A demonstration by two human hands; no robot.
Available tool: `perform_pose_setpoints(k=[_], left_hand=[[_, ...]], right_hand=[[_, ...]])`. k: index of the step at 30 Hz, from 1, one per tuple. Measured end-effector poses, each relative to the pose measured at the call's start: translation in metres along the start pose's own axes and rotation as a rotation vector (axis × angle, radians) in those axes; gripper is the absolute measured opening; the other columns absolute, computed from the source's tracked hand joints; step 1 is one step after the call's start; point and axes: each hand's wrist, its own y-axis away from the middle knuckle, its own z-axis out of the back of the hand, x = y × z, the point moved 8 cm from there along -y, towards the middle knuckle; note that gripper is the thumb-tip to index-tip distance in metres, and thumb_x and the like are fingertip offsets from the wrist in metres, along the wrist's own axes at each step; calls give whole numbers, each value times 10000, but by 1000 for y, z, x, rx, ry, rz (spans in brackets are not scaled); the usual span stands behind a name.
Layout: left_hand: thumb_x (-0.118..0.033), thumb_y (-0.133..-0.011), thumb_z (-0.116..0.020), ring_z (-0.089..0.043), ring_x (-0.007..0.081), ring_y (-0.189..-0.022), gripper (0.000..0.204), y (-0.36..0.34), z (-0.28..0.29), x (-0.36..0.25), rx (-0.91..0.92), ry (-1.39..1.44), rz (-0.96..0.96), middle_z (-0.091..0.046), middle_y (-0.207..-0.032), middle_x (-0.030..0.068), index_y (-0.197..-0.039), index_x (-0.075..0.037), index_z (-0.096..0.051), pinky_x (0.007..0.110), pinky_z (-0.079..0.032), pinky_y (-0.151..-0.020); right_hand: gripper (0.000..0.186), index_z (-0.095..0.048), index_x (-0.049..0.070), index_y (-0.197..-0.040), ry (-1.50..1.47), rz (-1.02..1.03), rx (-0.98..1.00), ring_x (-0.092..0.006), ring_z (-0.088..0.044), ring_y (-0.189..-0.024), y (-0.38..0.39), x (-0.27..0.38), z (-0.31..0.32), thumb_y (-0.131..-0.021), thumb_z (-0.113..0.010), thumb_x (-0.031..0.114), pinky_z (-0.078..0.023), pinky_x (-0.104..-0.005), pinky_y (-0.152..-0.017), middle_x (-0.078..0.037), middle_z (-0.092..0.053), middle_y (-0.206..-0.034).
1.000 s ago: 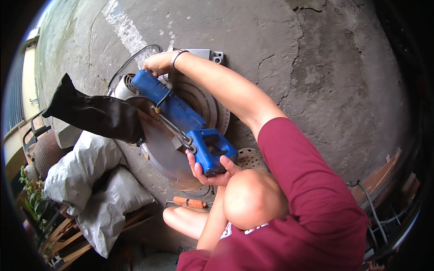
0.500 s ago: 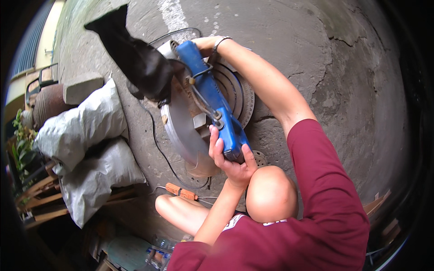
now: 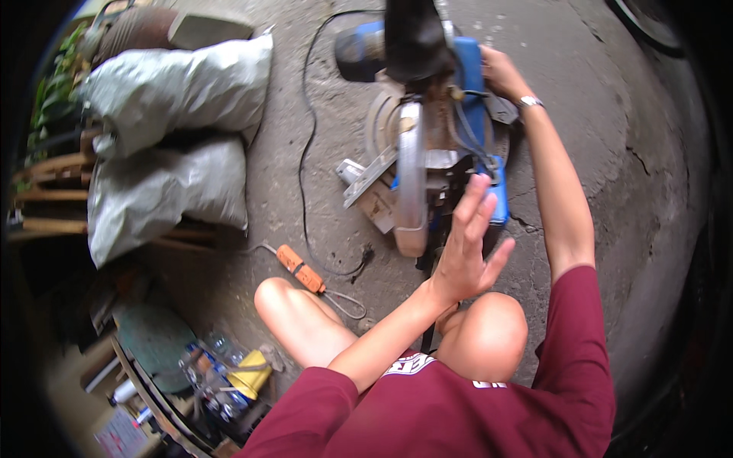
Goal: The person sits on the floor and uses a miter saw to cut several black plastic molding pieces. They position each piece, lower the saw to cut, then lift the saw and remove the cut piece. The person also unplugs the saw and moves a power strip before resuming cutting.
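Just beyond the spread left hand, which grips nothing, stands the saw: blue body, curved silvery guard, black bag. The right hand is at its far end, fingertips hidden, hold unclear.

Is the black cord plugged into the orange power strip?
Unplugged: the black cord ends in a plug on the floor, apart from the orange power strip.

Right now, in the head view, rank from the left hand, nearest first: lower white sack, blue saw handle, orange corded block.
1. Blue saw handle: just right of the left hand; contact unclear.
2. Orange corded block: left, on the floor.
3. Lower white sack: farthest left.
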Motion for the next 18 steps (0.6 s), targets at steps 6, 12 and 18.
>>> perform_pose_setpoints(k=[6, 12, 18], left_hand=[[-135, -879, -545, -520, 327, -1107, 423, 101, 146, -10, -408, -524, 45, -540, -1158, 172, -1280, -9, -489, 429, -459, -919], [-249, -830, -715, -429, 386, -1287, 680, 299, 253, 229, -585, -973, 1199, -460, -1356, 244, -1366, 17, -390, 490, -352, -1072], [-267, -892, -652, -607, 352, -1130, 405, 325, 321, 289, -332, -1057, 1503, -618, -1133, 225, -1180, -4, -541, 492, -455, -967]], right_hand=[[286, -658, 10, -1198, 41, 51, -623, -140, -654, -924, 213, -23, 89, -1031, -529, 202, -545, -290, -837, -67, -696, -1080], [190, -647, 25, -1027, -64, -487, -691, -63, -542, -691, 454, -103, -5, -1027, -533, 177, -433, -216, -597, -2, -612, -798], [181, -642, 0, -1066, -193, -651, -449, -95, -591, -723, 531, -84, -99, -1012, -552, 148, -495, -250, -672, -37, -646, -821]])
